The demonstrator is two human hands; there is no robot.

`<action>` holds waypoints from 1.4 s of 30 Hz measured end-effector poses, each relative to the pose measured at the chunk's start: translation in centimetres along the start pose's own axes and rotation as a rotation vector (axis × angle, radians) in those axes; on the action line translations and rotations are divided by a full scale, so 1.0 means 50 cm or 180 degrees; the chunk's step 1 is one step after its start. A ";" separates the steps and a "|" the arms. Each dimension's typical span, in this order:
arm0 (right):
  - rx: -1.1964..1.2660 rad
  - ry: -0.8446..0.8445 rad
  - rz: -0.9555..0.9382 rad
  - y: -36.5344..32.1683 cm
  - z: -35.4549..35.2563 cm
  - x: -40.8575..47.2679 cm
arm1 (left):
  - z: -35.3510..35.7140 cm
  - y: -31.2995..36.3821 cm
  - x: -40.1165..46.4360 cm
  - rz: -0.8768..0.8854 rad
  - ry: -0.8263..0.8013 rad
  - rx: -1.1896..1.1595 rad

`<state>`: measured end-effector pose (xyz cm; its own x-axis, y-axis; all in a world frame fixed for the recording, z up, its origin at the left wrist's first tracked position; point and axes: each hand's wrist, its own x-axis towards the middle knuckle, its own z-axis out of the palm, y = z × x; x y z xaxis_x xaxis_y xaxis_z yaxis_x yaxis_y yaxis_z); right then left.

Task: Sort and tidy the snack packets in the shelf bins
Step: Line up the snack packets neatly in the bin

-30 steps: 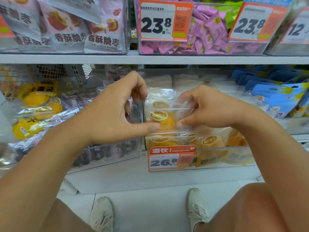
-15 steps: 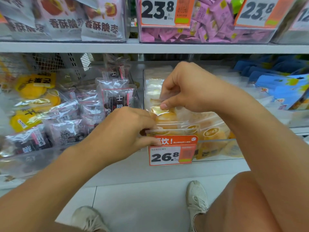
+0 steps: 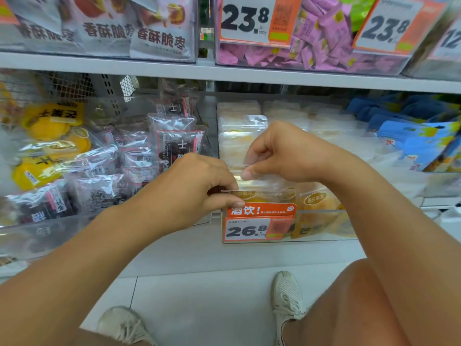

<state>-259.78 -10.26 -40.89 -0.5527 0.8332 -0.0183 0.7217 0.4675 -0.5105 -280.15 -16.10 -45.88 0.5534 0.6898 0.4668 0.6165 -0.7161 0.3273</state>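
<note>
— The clear packets with the yellow fruit [image 3: 252,196] stand in rows in the middle bin [image 3: 324,224], the one with the orange price tag [image 3: 259,222] on its front. A second ago both hands held one packet up together; now they have parted

— Who holds what now?

— The left hand [image 3: 192,191] has come down to the front row, its fingers [image 3: 232,204] curled and pinching the top edge of the first packet just above the tag. The right hand [image 3: 282,153] is a little behind and higher, thumb and forefinger pinching the top of another packet

— What does it mean for the job?

— I think the lifted packet is already back in its row, and they now straighten the front ones. The bin on the left [image 3: 104,228], with dark packets [image 3: 178,148] and yellow ones mixed, looks not yet sorted
</note>
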 end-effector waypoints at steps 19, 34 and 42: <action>-0.0462 0.0162 -0.1261 -0.378 0.211 0.134 | -0.264 -0.222 -0.279 -0.3346 0.1804 0.1177; -0.0880 -0.0551 -0.0401 -0.463 0.285 0.521 | -0.281 -0.235 -0.323 -0.2969 -0.0065 0.1903; -0.0706 -0.0560 0.0112 -0.437 0.249 0.474 | -0.281 -0.256 -0.305 -0.3238 -0.0286 0.1852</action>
<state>-293.82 -4.42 -40.89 -0.5756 0.7950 -0.1915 0.8045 0.5086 -0.3067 -304.34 -18.98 -45.65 -0.3182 0.9377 0.1395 0.9475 0.3095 0.0804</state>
